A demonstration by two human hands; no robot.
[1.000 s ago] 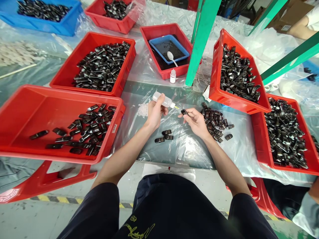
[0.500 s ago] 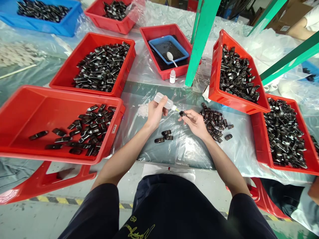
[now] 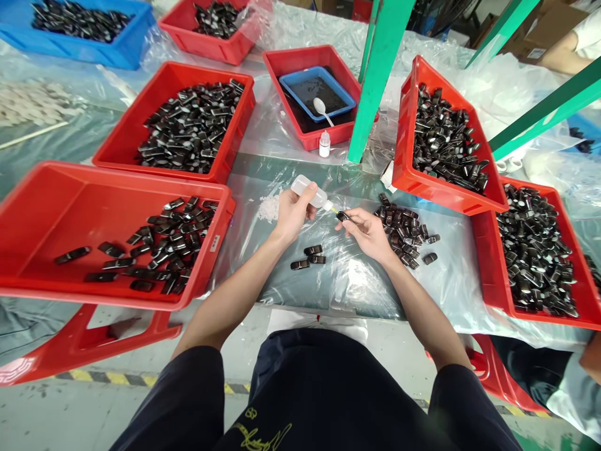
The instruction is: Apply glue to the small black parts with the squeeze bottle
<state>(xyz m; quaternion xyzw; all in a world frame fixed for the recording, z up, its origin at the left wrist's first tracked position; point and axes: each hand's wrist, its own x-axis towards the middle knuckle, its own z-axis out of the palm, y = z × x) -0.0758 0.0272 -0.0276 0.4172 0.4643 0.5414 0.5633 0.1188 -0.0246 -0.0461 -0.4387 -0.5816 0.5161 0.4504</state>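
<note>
My left hand (image 3: pixel 293 216) is closed round a translucent squeeze bottle (image 3: pixel 310 191), tilted so its yellowish nozzle points down to the right. The nozzle tip is at, or very near, a small glossy black car-shaped piece (image 3: pixel 344 217) pinched in the fingers of my right hand (image 3: pixel 369 233). Whether the tip touches the piece I cannot tell. Beside my right hand lies a pile of similar black pieces (image 3: pixel 404 228). Three more black pieces (image 3: pixel 308 257) rest on the plastic-covered table between my forearms. Left of my left hand is a heap of small whitish bits (image 3: pixel 269 208).
Red bins (image 3: pixel 183 304) of black pieces stand on both sides. Behind my hands are a small white-capped bottle (image 3: pixel 324 144) and a red bin (image 3: pixel 307 139) holding a blue tray (image 3: pixel 348 108) with a white spoon (image 3: pixel 320 106). A green post (image 3: pixel 375 81) rises nearby. Another person's arm (image 3: pixel 566 56) shows at far right.
The bottle and the black piece have shifted only slightly, the nozzle staying by the piece. Both hands keep their hold.
</note>
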